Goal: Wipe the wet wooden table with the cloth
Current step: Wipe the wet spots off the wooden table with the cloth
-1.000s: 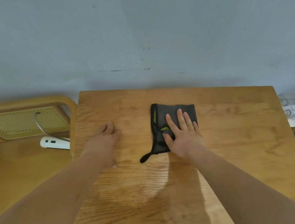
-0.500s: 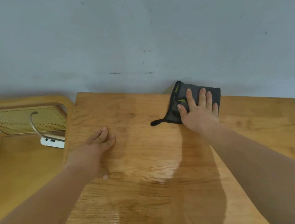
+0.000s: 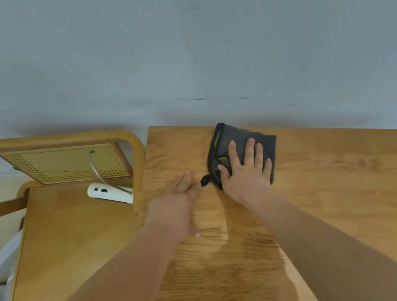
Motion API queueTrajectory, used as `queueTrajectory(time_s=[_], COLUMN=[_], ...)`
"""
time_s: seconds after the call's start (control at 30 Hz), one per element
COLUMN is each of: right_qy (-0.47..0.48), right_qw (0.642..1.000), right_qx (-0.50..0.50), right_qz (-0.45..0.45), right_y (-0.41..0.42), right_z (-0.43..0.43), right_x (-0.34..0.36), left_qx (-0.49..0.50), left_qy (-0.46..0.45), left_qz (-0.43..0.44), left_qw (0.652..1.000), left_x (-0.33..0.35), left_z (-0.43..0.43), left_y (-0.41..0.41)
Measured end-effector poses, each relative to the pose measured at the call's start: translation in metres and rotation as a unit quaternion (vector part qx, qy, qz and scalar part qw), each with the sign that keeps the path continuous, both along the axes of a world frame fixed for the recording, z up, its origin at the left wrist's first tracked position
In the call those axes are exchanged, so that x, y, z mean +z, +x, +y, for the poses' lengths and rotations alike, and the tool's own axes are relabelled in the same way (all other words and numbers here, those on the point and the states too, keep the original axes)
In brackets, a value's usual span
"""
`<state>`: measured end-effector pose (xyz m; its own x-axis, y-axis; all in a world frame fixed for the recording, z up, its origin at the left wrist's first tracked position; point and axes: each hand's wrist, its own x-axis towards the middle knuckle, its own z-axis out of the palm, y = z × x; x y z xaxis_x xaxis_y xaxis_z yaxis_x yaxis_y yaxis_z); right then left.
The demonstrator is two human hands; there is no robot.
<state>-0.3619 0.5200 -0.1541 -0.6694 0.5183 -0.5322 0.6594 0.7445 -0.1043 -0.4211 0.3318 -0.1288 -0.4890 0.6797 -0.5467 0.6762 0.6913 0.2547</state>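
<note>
A grey wall (image 3: 176,38) rose behind everything, and a wooden surface (image 3: 351,192) stood with its far edge against it. A wooden chair (image 3: 63,233) with a perforated back panel stood just beside the left edge of the surface. A darker wet patch (image 3: 222,274) with a curved outline covered the near part of the surface, between the two forearms that reached in from the near edge.

The cloth (image 3: 241,136), dark grey with small green marks and folded into a rough square, lay flat near the far edge of the surface, toward the far left corner. The right hand (image 3: 247,176) pressed down on the near half of it, palm flat, fingers straight and spread, gripping nothing. The left hand (image 3: 174,204) rested palm down on the bare wood near the left edge, fingers straight and together, holding nothing.

A white object (image 3: 109,192) lay on the chair seat near the backrest, with a bent metal rod (image 3: 95,170) rising from it. A small black loop (image 3: 205,181) stuck out from the near left corner of the cloth, just beside the left fingertips.
</note>
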Motion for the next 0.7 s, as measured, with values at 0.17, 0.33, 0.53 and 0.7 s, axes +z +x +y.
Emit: queueTrajectory(time_s=[0.17,0.33,0.53,0.7], right_qy=[-0.018,-0.019,0.003,-0.006], right_qw=[1.000,0.999,0.998,0.989], right_qx=[0.022,0.022,0.058,0.135], right_qz=[-0.001,0.020,0.031,0.053], right_y=[-0.048,-0.109,-0.103,-0.004], right_z=[-0.057,-0.101,-0.136,-0.224], right_x=[0.003,-0.006,-0.002,-0.007], left_qx=[0.078,0.108,0.151,0.203], left_qy=[0.114,0.110,0.103,0.106], left_qz=[-0.042,-0.067,-0.071,-0.106], left_qw=[0.990,0.986,0.981,0.968], left_x=[-0.004,0.011,0.024,0.015], left_z=[-0.079,-0.152,-0.190,-0.198], left_y=[0.006,-0.019,-0.020,0.008])
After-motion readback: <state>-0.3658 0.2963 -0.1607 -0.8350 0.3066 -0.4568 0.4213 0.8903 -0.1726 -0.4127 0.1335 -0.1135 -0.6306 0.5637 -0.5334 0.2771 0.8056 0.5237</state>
